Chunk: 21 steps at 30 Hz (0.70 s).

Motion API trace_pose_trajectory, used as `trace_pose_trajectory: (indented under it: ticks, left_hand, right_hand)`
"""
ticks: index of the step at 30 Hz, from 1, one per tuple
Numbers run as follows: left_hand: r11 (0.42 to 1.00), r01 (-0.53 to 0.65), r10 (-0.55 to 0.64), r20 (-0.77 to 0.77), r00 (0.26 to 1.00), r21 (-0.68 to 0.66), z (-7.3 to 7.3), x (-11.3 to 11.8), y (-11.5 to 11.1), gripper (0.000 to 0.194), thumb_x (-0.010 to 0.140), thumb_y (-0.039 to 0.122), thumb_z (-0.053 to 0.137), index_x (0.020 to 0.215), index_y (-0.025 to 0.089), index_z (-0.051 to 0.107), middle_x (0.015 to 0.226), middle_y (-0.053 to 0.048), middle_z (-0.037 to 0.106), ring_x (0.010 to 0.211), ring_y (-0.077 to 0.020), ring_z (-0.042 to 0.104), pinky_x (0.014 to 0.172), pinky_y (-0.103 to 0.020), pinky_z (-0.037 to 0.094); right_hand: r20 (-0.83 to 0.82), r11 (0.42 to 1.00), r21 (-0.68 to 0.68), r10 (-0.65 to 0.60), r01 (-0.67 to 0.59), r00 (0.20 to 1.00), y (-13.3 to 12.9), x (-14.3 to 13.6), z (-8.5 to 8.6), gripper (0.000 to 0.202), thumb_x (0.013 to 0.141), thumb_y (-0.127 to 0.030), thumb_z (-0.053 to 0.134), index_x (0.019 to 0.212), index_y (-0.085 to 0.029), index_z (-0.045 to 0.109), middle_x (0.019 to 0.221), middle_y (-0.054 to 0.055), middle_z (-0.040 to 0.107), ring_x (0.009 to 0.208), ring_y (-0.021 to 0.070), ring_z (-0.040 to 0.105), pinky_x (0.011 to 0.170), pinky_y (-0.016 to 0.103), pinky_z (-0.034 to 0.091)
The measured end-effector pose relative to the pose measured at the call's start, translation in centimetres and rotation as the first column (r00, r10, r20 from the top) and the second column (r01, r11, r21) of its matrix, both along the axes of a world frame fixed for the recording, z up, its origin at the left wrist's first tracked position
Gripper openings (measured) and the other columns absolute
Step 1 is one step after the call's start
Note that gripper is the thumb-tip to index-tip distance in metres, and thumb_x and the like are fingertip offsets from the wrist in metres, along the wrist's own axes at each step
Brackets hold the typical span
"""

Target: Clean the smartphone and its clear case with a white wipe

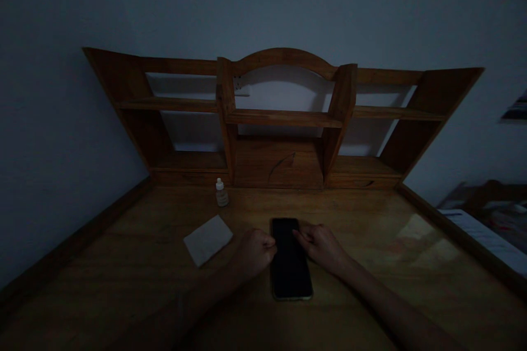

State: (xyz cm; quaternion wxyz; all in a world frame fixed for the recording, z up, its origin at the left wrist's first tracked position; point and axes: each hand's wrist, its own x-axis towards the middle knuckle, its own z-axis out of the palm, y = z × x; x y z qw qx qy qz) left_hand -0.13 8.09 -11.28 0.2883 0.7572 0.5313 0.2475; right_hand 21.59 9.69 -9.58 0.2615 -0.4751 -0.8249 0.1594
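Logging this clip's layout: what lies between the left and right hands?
In the head view, the phone lies between the left hand and the right hand, on the table.

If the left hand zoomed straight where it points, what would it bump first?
Probably the phone: the left hand points at its left edge, so close that I can't tell whether they touch.

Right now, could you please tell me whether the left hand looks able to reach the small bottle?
Probably yes: nothing seems to stand between the left hand, curled beside the phone, and the small bottle farther back; the white sheet lies left of the direct path.
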Motion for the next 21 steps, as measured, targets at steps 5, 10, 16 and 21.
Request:
trace_pose_trajectory:
  ticks: [5,10,16,21]
  left_hand:
    - [1.000,-0.029,0.029,-0.007,1.000,0.004,0.3,0.2,-0.1,0.031,0.070,0.019,0.045,0.047,0.016,0.024,0.049,0.005,0.020,0.047,-0.0064,0.024,0.050,-0.027,0.011]
    - [1.000,-0.029,0.029,-0.015,0.999,0.006,1.0,0.3,-0.1,0.030,0.070,0.018,0.045,0.047,0.016,0.026,0.048,0.005,0.021,0.046,-0.0064,0.025,0.050,-0.026,0.013]
    - [1.000,0.012,-0.011,0.024,1.000,-0.018,1.2,0.2,-0.3,0.025,0.071,0.019,0.045,0.050,0.016,0.030,0.050,0.005,0.029,0.050,-0.0079,0.033,0.051,-0.025,0.015]
    - [0.998,0.034,-0.032,0.039,0.999,-0.060,1.8,0.3,-0.5,0.022,0.070,0.017,0.043,0.052,0.016,0.031,0.052,0.005,0.030,0.053,-0.0083,0.034,0.052,-0.024,0.017]
  right_hand:
    - [0.013,1.000,-0.002,0.014,-0.014,1.000,0.1,0.1,-0.4,0.041,0.093,-0.031,0.045,0.054,-0.019,0.036,0.049,-0.005,0.035,0.044,0.0083,0.033,0.047,0.025,0.019]
    - [0.022,1.000,0.002,0.029,-0.029,0.999,-0.1,0.1,-0.1,0.040,0.093,-0.029,0.046,0.055,-0.019,0.039,0.051,-0.004,0.037,0.046,0.0093,0.034,0.048,0.025,0.021]
    - [0.017,0.999,-0.011,0.048,-0.048,0.999,-0.2,0.0,0.2,0.040,0.093,-0.030,0.045,0.054,-0.019,0.041,0.053,-0.003,0.040,0.047,0.0101,0.035,0.047,0.025,0.022]
    - [0.018,0.999,-0.029,0.041,-0.040,0.999,-0.2,0.0,-0.2,0.041,0.093,-0.031,0.045,0.055,-0.019,0.040,0.051,-0.004,0.038,0.047,0.0099,0.035,0.048,0.025,0.021]
